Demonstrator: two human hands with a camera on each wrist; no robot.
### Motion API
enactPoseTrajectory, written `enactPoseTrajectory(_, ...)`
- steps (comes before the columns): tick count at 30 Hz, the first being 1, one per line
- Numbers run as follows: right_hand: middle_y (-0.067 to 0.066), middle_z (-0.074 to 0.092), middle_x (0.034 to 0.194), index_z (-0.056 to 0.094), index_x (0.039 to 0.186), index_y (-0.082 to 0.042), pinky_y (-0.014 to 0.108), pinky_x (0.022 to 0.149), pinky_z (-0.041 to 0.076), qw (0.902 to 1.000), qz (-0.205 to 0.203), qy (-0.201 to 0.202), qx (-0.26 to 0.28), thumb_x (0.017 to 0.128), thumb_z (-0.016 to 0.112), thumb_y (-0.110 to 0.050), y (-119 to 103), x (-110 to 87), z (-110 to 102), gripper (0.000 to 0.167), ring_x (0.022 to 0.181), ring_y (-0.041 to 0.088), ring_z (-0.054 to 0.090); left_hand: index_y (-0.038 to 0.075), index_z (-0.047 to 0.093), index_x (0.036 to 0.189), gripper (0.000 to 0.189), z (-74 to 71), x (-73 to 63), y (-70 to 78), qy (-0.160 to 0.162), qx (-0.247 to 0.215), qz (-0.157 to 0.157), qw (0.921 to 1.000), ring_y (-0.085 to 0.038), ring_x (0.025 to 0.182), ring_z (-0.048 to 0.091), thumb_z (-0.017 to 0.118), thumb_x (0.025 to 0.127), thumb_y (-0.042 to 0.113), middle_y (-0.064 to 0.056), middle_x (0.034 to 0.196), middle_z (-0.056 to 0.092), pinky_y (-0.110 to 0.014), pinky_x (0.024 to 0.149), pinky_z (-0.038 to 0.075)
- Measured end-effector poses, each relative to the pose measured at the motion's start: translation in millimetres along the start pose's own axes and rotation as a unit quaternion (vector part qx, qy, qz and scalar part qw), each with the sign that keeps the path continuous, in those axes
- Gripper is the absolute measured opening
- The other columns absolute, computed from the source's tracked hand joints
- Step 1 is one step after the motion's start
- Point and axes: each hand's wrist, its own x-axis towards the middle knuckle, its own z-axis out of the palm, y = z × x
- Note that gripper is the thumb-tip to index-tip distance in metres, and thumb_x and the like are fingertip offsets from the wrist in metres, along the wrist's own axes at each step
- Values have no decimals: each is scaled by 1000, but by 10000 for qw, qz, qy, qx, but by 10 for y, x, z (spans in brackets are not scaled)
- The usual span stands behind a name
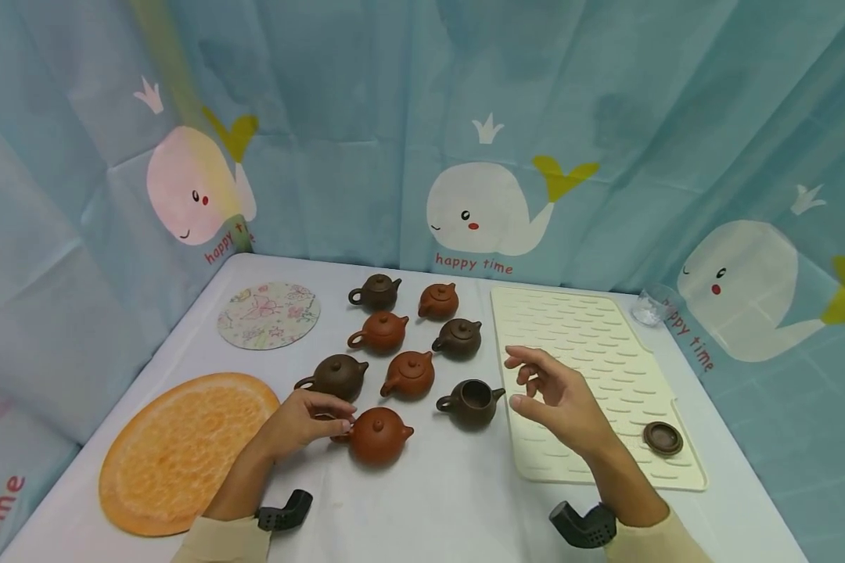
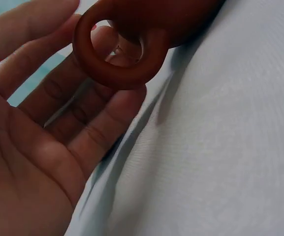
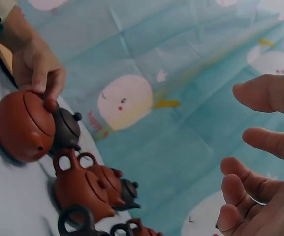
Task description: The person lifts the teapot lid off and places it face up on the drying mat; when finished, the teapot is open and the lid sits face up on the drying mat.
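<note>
My left hand (image 1: pixel 301 426) is at the ring handle (image 2: pixel 114 76) of the nearest reddish-brown clay teapot (image 1: pixel 378 438), lid on. In the left wrist view its relaxed fingers lie behind and around the handle, fingertips right at the ring, without closing over it. My right hand (image 1: pixel 552 399) hovers over the left edge of a cream drying mat (image 1: pixel 570 461), fingers loosely bent and holding nothing. Left of it stands a dark brown teapot (image 1: pixel 472 414) without a lid, its mouth showing. A round dark lid (image 1: pixel 663 439) lies on the mat's front right part.
Several lidded teapots, red-brown (image 1: pixel 408 375) and dark brown (image 1: pixel 338 379), stand mid-table. At left are an orange round mat (image 1: pixel 190 453) and a floral round mat (image 1: pixel 269 316). A clear glass bowl (image 1: pixel 651 306) sits at the back right, before a blue curtain (image 1: pixel 338 156).
</note>
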Motion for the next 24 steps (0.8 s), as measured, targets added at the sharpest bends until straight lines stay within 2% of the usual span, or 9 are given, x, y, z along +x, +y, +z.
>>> enactPoseTrajectory(5, 13, 56, 114, 52, 134, -2, 30, 74, 44, 9994, 38, -210, -282, 83, 67, 10, 99, 136, 219, 55, 91, 31, 47, -9, 71, 100, 19, -12, -12, -39, -129, 7, -103, 9999, -20, 80, 69, 73, 84, 1, -16, 90, 70, -30, 70, 54)
enactPoseTrajectory(10, 9, 58, 110, 54, 133, -4, 30, 67, 44, 9978, 336, -294, -491, 81, 71, 7, 168, 221, 442, 56, 87, 29, 49, -5, 73, 94, 12, -21, -15, -62, -251, -67, 67, 9996, -21, 81, 69, 73, 84, 0, -15, 89, 71, -31, 71, 54)
enactPoseTrajectory(13, 6, 59, 106, 56, 131, -6, 32, 63, 43, 9969, 328, -487, -525, 81, 73, 2, 224, 258, 599, 53, 81, 32, 50, -5, 74, 93, 11, -23, -12, -73, -294, -94, 129, 9994, -21, 82, 68, 72, 84, 0, -15, 90, 71, -31, 72, 54)
enactPoseTrajectory(15, 4, 59, 104, 58, 130, -6, 34, 63, 44, 9960, 301, -645, -543, 82, 73, -1, 253, 286, 705, 50, 80, 33, 51, -4, 74, 93, 11, -24, -15, -76, -281, -59, 135, 9995, -22, 83, 68, 73, 84, 0, -15, 90, 71, -30, 72, 54)
enactPoseTrajectory(18, 0, 59, 102, 59, 128, -5, 38, 67, 45, 9943, 316, -810, -611, 83, 73, -4, 286, 316, 851, 47, 85, 27, 52, -4, 75, 93, 11, -19, -17, -73, -253, -26, 141, 9996, -22, 84, 67, 74, 83, 1, -14, 90, 71, -30, 72, 54)
enactPoseTrajectory(22, 3, 59, 99, 60, 125, -3, 45, 69, 45, 9925, 302, -960, -697, 82, 73, -2, 383, 360, 1007, 45, 89, 19, 53, -4, 75, 92, 11, -9, -19, -75, -184, 27, 178, 9997, -20, 83, 67, 74, 83, 1, -13, 90, 71, -29, 71, 54)
enactPoseTrajectory(24, 5, 60, 97, 61, 124, -4, 48, 69, 45, 9916, 221, -1024, -763, 82, 74, -3, 462, 378, 1069, 44, 89, 21, 54, -4, 75, 92, 10, -2, -15, -83, -147, 40, 213, 9997, -18, 82, 67, 74, 82, 0, -13, 89, 71, -28, 70, 54)
